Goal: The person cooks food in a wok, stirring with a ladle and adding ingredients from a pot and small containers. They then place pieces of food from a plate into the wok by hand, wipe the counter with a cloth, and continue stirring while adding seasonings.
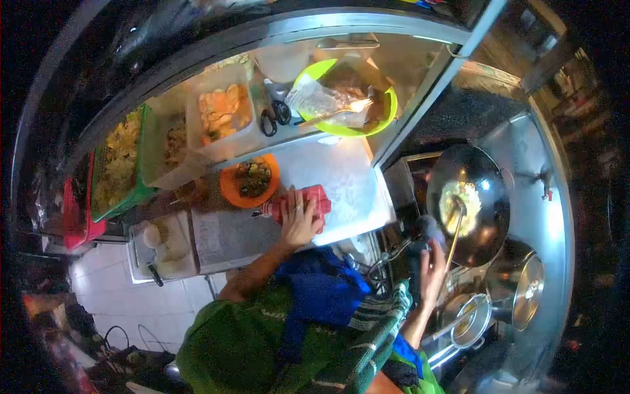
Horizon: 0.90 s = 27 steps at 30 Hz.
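My left hand (300,223) lies with fingers spread over a folded red cloth (315,199) on the metal counter. Just beyond that hand sits an orange bowl (250,180) with dark, chopped food in it. My right hand (430,274) is beside the near edge of a black wok (482,243), its fingers and thumb apart. Right alongside these fingers runs the pale handle of a ladle (453,246), whose head rests in pale yellow food (468,197) inside the wok. A blurred grey object (430,228) shows at the right fingertips.
Behind the counter (354,184) stand a lime-green basin (387,121), scissors (274,117) and several food containers, including a clear tub (226,141). A strainer (472,322) and a metal pot (525,299) lie near the wok. A frame post (426,98) separates counter and stove.
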Motion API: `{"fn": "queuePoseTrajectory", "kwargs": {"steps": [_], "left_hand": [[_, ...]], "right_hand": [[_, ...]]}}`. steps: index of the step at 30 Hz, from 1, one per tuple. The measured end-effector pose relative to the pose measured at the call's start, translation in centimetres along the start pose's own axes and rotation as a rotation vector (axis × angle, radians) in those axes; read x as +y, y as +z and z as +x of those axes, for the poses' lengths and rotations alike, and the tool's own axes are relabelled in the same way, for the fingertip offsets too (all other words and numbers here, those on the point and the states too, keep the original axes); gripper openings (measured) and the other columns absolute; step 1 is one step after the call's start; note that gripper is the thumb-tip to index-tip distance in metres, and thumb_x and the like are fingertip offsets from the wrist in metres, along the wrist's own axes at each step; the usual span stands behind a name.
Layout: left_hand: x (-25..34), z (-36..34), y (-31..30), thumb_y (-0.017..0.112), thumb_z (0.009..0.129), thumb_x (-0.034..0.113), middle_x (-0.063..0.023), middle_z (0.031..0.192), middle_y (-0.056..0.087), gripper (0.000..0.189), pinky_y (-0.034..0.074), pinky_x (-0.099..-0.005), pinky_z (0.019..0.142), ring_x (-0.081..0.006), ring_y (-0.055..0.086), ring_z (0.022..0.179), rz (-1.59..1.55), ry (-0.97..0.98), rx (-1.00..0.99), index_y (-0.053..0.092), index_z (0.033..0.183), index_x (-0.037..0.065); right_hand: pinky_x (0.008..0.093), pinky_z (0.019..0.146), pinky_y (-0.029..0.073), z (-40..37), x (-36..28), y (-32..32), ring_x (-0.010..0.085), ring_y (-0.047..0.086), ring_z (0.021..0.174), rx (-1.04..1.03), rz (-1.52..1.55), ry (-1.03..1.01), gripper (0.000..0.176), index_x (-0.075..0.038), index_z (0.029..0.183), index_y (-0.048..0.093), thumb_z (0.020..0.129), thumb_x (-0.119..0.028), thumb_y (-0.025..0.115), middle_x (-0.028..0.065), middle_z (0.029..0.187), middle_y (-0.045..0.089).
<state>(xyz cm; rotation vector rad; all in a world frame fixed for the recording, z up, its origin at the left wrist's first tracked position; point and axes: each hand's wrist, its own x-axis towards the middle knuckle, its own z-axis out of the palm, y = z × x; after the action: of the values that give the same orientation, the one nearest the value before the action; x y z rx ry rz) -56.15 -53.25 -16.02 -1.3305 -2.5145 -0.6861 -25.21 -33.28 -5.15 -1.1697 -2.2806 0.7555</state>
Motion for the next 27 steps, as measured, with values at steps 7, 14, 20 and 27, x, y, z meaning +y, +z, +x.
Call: {"fn": "queuePoseTrajectory", "kwargs": {"steps": [7, 14, 20, 27], "left_hand": [[-0.8, -1.0, 1.7, 0.064, 0.094, 0.032, -0.0177, 0.095, 0.070, 0.040, 0.055, -0.0401, 0.082, -0.0321, 0.069, 0.087, -0.408, -0.217, -0.199, 0.065, 0.122, 0.004], [10.5, 2.6, -2.4, 0.066, 0.093, 0.029, -0.0245, 0.129, 0.058, 0.051, 0.047, -0.0464, 0.097, -0.0418, 0.060, 0.112, -0.871, 0.286, -0.193, 0.053, 0.133, -0.001], [10.7, 1.7, -3.2, 0.065, 0.091, 0.019, -0.0219, 0.121, 0.058, 0.050, 0.050, -0.0443, 0.089, -0.0396, 0.061, 0.105, -0.937, 0.142, -0.236, 0.047, 0.133, -0.002], [5.8, -0.3, -1.5, 0.067, 0.090, 0.017, -0.0137, 0.125, 0.057, 0.048, 0.054, -0.0379, 0.086, -0.0289, 0.063, 0.105, -0.676, 0.219, -0.066, 0.055, 0.136, 0.008]], "right_hand": [[0.0332, 0.095, 0.050, 0.1, 0.4, 8.1, 0.0225, 0.064, 0.109, -0.428, 0.584, 0.197, 0.038, -0.003, 0.134, 0.059, 0.100, -0.020, 0.061, 0.0139, 0.122, 0.066], [0.0393, 0.106, 0.048, -1.2, -4.3, 11.1, 0.0240, 0.046, 0.135, -0.452, 1.237, 0.746, 0.056, -0.018, 0.154, 0.031, 0.106, -0.046, 0.040, 0.0058, 0.153, 0.040], [0.0372, 0.108, 0.045, 0.2, -7.1, 11.6, 0.0242, 0.050, 0.131, -0.463, 1.143, 0.729, 0.050, -0.013, 0.150, 0.035, 0.109, -0.041, 0.033, 0.0101, 0.144, 0.047], [0.0403, 0.102, 0.046, -1.4, -6.6, 13.7, 0.0294, 0.056, 0.121, -0.633, 1.278, 0.452, 0.059, 0.004, 0.141, 0.042, 0.088, -0.005, 0.066, 0.0218, 0.132, 0.054]]}}
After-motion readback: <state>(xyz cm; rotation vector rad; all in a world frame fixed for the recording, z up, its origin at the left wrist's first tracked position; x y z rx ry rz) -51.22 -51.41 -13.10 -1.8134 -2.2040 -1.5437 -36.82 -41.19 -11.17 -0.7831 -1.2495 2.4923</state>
